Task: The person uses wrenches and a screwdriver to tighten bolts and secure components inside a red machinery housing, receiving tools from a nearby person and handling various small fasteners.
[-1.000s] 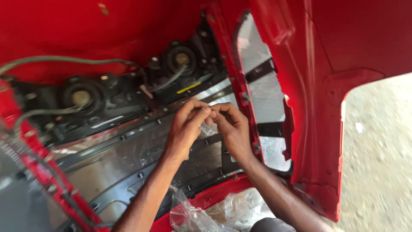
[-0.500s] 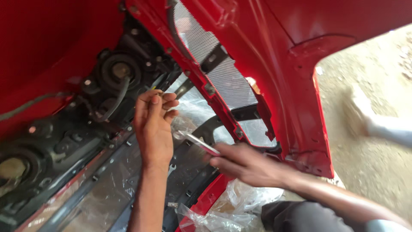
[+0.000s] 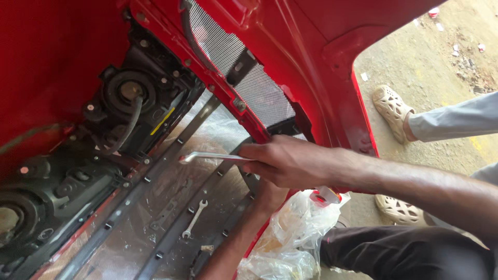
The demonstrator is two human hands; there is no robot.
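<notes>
While both hands were pinched together over the panel a second ago, the head view now shows them split. The right hand (image 3: 290, 163), frame centre, is curled round the shaft of a slim silver wrench (image 3: 207, 156). The tool's free end points left, over the grey metal floor panel (image 3: 155, 207), and half a second ago it was only loosely held lower down; now it is raised and level, so tool work looks about to start rather than finger work.

The left hand (image 3: 267, 197) has dropped under the right forearm, mostly hidden. Can't tell whether it is spread or gripping anything.

A second, smaller spanner (image 3: 194, 219) lies loose on the panel at lower centre, untouched. Black round housings (image 3: 127, 93) with a cable sit at upper left against the red body shell (image 3: 290, 46); a mesh grille (image 3: 259, 93) is at upper centre. Clear plastic bag (image 3: 290, 233) bunched at lower centre right, beside the person's dark trouser leg.

Another person's beige clog (image 3: 391, 111) and grey trouser leg are at the right edge on the dirt ground, newly in view since the camera swung right.
</notes>
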